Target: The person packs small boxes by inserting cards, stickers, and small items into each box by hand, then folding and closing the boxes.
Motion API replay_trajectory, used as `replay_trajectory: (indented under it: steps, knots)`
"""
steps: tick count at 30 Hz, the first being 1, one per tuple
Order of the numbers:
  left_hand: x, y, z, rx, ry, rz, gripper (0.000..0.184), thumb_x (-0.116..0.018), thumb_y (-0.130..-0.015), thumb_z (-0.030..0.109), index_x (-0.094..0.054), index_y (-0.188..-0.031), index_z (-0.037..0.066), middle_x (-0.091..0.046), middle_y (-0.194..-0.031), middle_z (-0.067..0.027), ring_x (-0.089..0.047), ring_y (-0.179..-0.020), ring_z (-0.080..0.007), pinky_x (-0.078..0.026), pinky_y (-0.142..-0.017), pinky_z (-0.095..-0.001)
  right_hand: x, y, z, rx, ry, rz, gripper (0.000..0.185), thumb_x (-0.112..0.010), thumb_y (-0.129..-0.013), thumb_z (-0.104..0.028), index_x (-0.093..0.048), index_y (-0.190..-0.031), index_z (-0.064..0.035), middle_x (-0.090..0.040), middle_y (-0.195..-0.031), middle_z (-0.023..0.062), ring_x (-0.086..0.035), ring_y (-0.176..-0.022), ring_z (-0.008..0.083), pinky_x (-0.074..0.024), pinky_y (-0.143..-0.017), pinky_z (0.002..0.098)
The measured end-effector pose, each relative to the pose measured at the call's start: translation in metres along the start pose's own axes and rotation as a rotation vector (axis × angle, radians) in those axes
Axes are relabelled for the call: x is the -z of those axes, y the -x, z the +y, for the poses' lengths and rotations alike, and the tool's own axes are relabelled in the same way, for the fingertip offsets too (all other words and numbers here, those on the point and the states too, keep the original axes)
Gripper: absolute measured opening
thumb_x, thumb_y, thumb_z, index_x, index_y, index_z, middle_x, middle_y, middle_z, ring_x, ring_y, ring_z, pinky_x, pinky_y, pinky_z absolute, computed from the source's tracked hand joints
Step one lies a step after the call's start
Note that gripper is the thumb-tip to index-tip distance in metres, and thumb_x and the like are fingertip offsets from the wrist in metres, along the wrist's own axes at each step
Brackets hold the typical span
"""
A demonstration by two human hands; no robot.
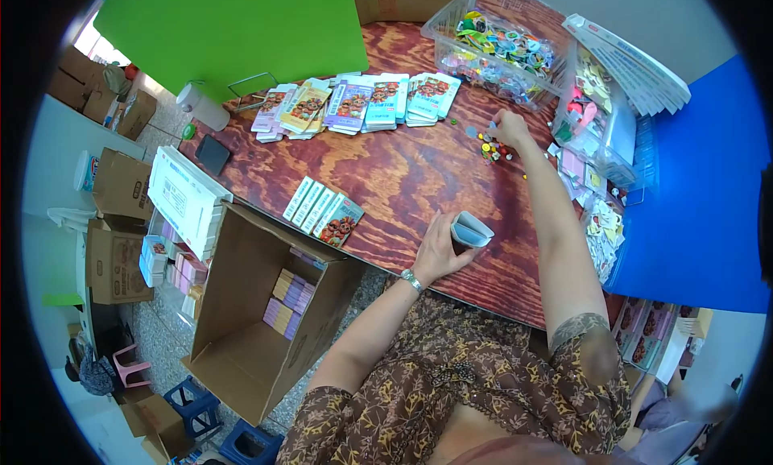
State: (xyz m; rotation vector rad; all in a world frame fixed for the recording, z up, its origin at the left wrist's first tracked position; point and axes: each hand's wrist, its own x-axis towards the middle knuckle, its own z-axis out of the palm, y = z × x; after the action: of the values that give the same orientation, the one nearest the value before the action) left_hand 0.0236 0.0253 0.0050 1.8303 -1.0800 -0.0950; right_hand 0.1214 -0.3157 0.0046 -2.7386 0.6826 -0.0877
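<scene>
My left hand (439, 248) is wrapped round a small open box (471, 231) near the table's front edge, with the box's opening facing up and right. My right hand (509, 128) reaches out to a little pile of small colourful pieces (494, 149) on the wood-patterned table (386, 175). Its fingers are pressed together at the pile's upper edge, and what they hold is too small to name. Left of my left hand, several finished-looking small boxes (324, 212) lie in a slanting row.
Stacks of flattened printed cartons (350, 103) line the back. Clear bins (503, 53) of colourful pieces stand at the back right, and white cut-outs (604, 238) lie at the right. A large cardboard box (241, 336) with small boxes inside stands below the front left edge.
</scene>
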Motion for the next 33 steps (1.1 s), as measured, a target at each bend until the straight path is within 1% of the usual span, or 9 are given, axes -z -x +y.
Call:
replay_trajectory:
  steps: [3,7,10,13,20,22,28,31,33]
  knots:
    - [-0.001,0.005,-0.001,0.037,0.023,-0.015,0.084,-0.084,-0.071,0.025,-0.040,-0.135,-0.005,-0.055,-0.121,-0.0255,-0.055,-0.115,-0.0427,-0.045,-0.101,-0.0469,-0.001,0.008,-0.004,0.035,-0.001,-0.048,0.040,-0.077,-0.082,-0.033,-0.066,-0.107,-0.0037,-0.072,-0.084,0.0115,-0.071,-0.080,0.0249,-0.0541,-0.073,0.0377]
    - [-0.003,0.004,-0.002,0.043,0.008,0.004,0.086,-0.084,-0.070,0.026,-0.038,-0.137,-0.005,-0.054,-0.123,-0.0264,-0.055,-0.117,-0.0421,-0.046,-0.101,-0.0463,0.049,0.048,-0.032,-0.004,-0.484,-0.258,0.032,-0.075,-0.087,-0.032,-0.068,-0.103,-0.0050,-0.066,-0.079,0.0017,-0.059,-0.070,0.0067,-0.0474,-0.064,0.0269]
    - [-0.002,0.001,-0.002,0.076,0.020,0.023,0.086,-0.084,-0.071,0.028,-0.038,-0.137,-0.003,-0.056,-0.121,-0.0253,-0.060,-0.113,-0.0394,-0.050,-0.095,-0.0447,0.077,0.098,-0.058,0.123,-0.913,-0.352,0.033,-0.075,-0.088,-0.028,-0.065,-0.111,-0.0054,-0.063,-0.077,-0.0008,-0.057,-0.069,0.0039,-0.0453,-0.062,0.0253]
    - [-0.004,0.002,0.002,0.188,0.112,0.007,0.087,-0.086,-0.072,0.037,-0.040,-0.133,-0.004,-0.056,-0.122,-0.0249,-0.057,-0.114,-0.0399,-0.047,-0.097,-0.0463,0.099,0.151,-0.085,0.326,-0.715,-0.322,0.036,-0.076,-0.087,-0.022,-0.061,-0.115,-0.0058,-0.066,-0.079,0.0023,-0.061,-0.069,0.0096,-0.0473,-0.063,0.0261]
    - [-0.001,0.001,0.008,0.194,0.112,-0.018,0.080,-0.086,-0.072,0.030,-0.040,-0.131,0.002,-0.057,-0.115,-0.0217,-0.058,-0.106,-0.0388,-0.047,-0.093,-0.0465,0.083,0.219,-0.108,0.849,-0.086,-0.035,0.031,-0.072,-0.082,-0.014,-0.060,-0.109,-0.0071,-0.066,-0.090,0.0096,-0.068,-0.082,0.0296,-0.0558,-0.067,0.0382]
    - [-0.003,0.001,0.006,0.148,0.100,0.012,0.080,-0.086,-0.072,0.029,-0.040,-0.132,0.002,-0.057,-0.114,-0.0212,-0.058,-0.106,-0.0388,-0.047,-0.093,-0.0464,0.083,0.224,-0.112,0.877,0.094,0.010,0.029,-0.071,-0.082,-0.014,-0.061,-0.108,-0.0084,-0.065,-0.093,0.0081,-0.068,-0.086,0.0297,-0.0568,-0.068,0.0402]
    - [-0.006,0.001,0.004,0.137,0.096,0.043,0.084,-0.087,-0.071,0.028,-0.040,-0.135,0.001,-0.058,-0.116,-0.0214,-0.058,-0.110,-0.0382,-0.047,-0.095,-0.0460,0.091,0.224,-0.108,0.918,-0.028,0.133,0.026,-0.067,-0.085,-0.015,-0.061,-0.109,-0.0096,-0.063,-0.095,0.0080,-0.067,-0.086,0.0291,-0.0570,-0.067,0.0400]
    - [-0.005,0.002,0.002,0.164,0.075,0.038,0.082,-0.087,-0.070,0.026,-0.043,-0.135,0.001,-0.059,-0.118,-0.0211,-0.059,-0.110,-0.0364,-0.048,-0.095,-0.0445,0.124,0.236,-0.076,0.730,0.010,0.196,0.038,-0.071,-0.084,-0.009,-0.064,-0.121,-0.0115,-0.067,-0.101,0.0096,-0.067,-0.090,0.0275,-0.0566,-0.070,0.0375]
    - [-0.010,0.003,0.003,0.167,0.128,0.013,0.078,-0.086,-0.071,0.024,-0.045,-0.133,0.001,-0.059,-0.118,-0.0202,-0.061,-0.109,-0.0349,-0.050,-0.093,-0.0430,0.150,0.243,-0.030,0.480,-0.050,0.300,0.028,-0.070,-0.087,-0.009,-0.068,-0.115,-0.0086,-0.070,-0.101,0.0113,-0.069,-0.084,0.0272,-0.0568,-0.071,0.0361]
